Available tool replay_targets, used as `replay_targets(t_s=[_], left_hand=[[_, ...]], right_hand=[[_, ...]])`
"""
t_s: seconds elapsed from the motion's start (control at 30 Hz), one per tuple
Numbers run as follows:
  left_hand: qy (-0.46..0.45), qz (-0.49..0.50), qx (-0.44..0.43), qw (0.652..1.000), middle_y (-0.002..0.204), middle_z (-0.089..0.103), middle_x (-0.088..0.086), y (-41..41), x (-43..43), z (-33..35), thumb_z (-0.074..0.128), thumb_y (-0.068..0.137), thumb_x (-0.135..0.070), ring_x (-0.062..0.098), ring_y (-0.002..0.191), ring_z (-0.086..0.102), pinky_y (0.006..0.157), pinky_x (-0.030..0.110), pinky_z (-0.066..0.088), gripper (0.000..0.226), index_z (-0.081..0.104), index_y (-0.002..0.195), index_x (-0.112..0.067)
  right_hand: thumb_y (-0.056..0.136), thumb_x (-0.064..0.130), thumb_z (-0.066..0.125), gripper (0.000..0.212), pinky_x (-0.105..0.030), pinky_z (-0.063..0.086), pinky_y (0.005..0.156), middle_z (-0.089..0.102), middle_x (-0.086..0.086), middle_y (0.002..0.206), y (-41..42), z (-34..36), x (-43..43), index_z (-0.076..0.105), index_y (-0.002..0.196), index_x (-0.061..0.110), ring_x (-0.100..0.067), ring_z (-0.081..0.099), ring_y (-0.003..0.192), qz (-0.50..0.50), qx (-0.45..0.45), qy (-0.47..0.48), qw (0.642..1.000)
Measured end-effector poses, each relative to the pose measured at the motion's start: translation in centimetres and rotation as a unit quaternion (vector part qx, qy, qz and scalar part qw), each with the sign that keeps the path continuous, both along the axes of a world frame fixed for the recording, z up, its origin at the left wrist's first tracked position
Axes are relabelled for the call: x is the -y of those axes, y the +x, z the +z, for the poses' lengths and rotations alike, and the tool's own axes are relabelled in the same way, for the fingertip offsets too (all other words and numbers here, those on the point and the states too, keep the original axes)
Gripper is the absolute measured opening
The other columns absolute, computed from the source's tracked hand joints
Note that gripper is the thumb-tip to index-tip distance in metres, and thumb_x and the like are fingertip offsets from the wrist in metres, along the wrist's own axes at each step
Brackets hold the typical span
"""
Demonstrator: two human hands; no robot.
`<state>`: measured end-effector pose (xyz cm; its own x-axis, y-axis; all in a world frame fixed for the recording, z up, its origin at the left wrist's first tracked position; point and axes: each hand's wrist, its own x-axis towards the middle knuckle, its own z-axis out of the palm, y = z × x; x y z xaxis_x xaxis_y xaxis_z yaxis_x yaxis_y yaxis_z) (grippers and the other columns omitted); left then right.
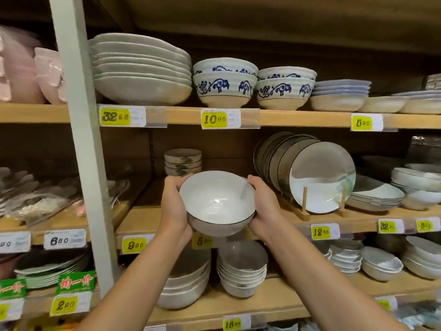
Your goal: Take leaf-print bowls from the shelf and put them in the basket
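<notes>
While holding the bowl (217, 201) up just in front of the middle shelf (140, 218), clear of its boards, gripping from both sides: left hand (173, 204) curled round the left wall, right hand (263, 206) curled round the right wall. Tilted with the mouth toward the camera; white and glossy inside, thin dark rim, grey underneath. Outer print too hidden to make out.

Directly behind, farther back on the same shelf, a short stack of small bowls (182, 162) with greenish marks on the sides. To the right, dark-rimmed plates (322, 177) standing on edge in a wooden rack (304, 201). One shelf up, blue-patterned bowls (224, 87) nested in pairs, beside a pile of wide pale dishes (143, 72). One shelf down, stacked white bowls (242, 271). Along the shelf fronts, yellow price tags (214, 119). At the left, a pale upright post (83, 139).
</notes>
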<state>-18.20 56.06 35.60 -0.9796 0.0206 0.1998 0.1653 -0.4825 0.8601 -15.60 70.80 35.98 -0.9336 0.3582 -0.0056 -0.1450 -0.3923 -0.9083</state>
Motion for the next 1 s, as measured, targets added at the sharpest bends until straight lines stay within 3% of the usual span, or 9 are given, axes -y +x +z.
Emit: replay_targets(t_s=[0.07,0.23,0.4,0.53,0.7,0.8,0.87,0.93,1.0], left_hand=[[0.013,-0.007,0.012,1.000,0.077,0.076,-0.004,-2.3,-0.4,0.4,0.039,0.089,-0.029,0.015,0.065,0.072,0.051,0.027,0.055,0.041,0.071,0.062,-0.026],[0.022,-0.015,0.045,0.999,0.067,0.070,0.000,-7.8,-1.5,0.8,0.043,0.086,-0.027,0.020,0.069,0.066,0.061,0.031,0.051,0.026,0.057,0.065,-0.018],[0.021,-0.004,0.078,0.997,0.080,0.076,0.008,-11.2,-2.5,0.6,0.038,0.093,-0.034,0.024,0.067,0.073,0.059,0.032,0.057,0.037,0.070,0.084,-0.017],[0.043,0.020,0.105,0.993,0.083,0.077,0.009,-12.8,-3.1,0.2,0.029,0.098,-0.039,0.024,0.071,0.074,0.054,0.031,0.057,0.047,0.070,0.099,-0.015],[-0.010,0.126,0.107,0.986,0.096,0.072,0.009,-12.4,-5.4,-2.2,0.052,0.090,-0.034,0.021,0.082,0.070,0.061,0.030,0.052,0.021,0.061,0.102,-0.019],[-0.014,0.153,0.142,0.978,0.106,0.061,0.012,-12.4,-5.6,-2.1,0.054,0.083,-0.016,0.029,0.095,0.063,0.072,0.039,0.054,0.032,0.052,0.115,-0.015],[0.005,0.145,0.186,0.972,0.099,0.060,0.012,-13.0,-4.6,-1.3,0.045,0.079,-0.007,0.029,0.089,0.062,0.067,0.039,0.053,0.027,0.056,0.103,-0.010],[0.020,0.126,0.239,0.963,0.097,0.061,0.014,-13.8,-3.1,-0.3,0.041,0.083,-0.008,0.032,0.086,0.063,0.065,0.043,0.054,0.019,0.056,0.093,-0.008],[0.041,0.081,0.266,0.960,0.108,0.062,0.019,-14.5,-1.6,0.4,0.037,0.088,-0.014,0.038,0.092,0.063,0.065,0.050,0.054,0.028,0.056,0.106,-0.004]], right_hand=[[0.095,0.030,0.050,0.023,-0.039,0.057,0.074,0.075,-0.007,0.092,-2.3,0.6,-0.4,0.067,0.101,0.016,-0.027,0.070,0.088,0.000,0.004,-0.003,1.000],[0.084,0.008,0.052,0.008,-0.040,0.053,0.073,0.066,-0.010,0.084,-7.5,1.5,-1.8,0.059,0.082,0.011,-0.030,0.066,0.081,0.022,0.005,0.011,1.000],[0.092,0.008,0.047,0.020,-0.045,0.058,0.074,0.074,-0.011,0.072,-11.2,1.3,-2.8,0.067,0.090,0.007,-0.032,0.071,0.075,0.024,0.039,0.007,0.999],[0.094,0.005,0.046,0.022,-0.043,0.057,0.069,0.071,-0.016,0.078,-13.3,1.2,-3.2,0.067,0.090,0.004,-0.032,0.068,0.070,0.020,0.052,-0.015,0.998],[0.097,0.008,0.043,0.029,-0.032,0.057,0.051,0.073,-0.011,0.069,-14.4,0.7,-2.8,0.069,0.086,0.006,-0.027,0.070,0.059,0.021,0.062,-0.042,0.997],[0.099,0.015,0.040,0.027,-0.033,0.058,0.062,0.072,-0.011,0.093,-14.3,-0.2,-2.0,0.066,0.103,0.014,-0.028,0.070,0.081,0.028,0.075,-0.042,0.996],[0.098,0.018,0.043,0.019,-0.034,0.056,0.065,0.069,-0.009,0.098,-14.0,-0.6,-2.4,0.059,0.108,0.018,-0.026,0.067,0.086,0.057,0.082,-0.044,0.994],[0.097,0.021,0.047,0.018,-0.042,0.055,0.080,0.067,-0.008,0.102,-14.1,-0.6,-3.7,0.058,0.111,0.020,-0.025,0.064,0.092,0.095,0.089,-0.032,0.991],[0.096,0.025,0.048,0.022,-0.050,0.048,0.093,0.066,-0.009,0.110,-14.9,-0.4,-5.2,0.061,0.113,0.019,-0.028,0.061,0.099,0.139,0.096,0.010,0.986]])
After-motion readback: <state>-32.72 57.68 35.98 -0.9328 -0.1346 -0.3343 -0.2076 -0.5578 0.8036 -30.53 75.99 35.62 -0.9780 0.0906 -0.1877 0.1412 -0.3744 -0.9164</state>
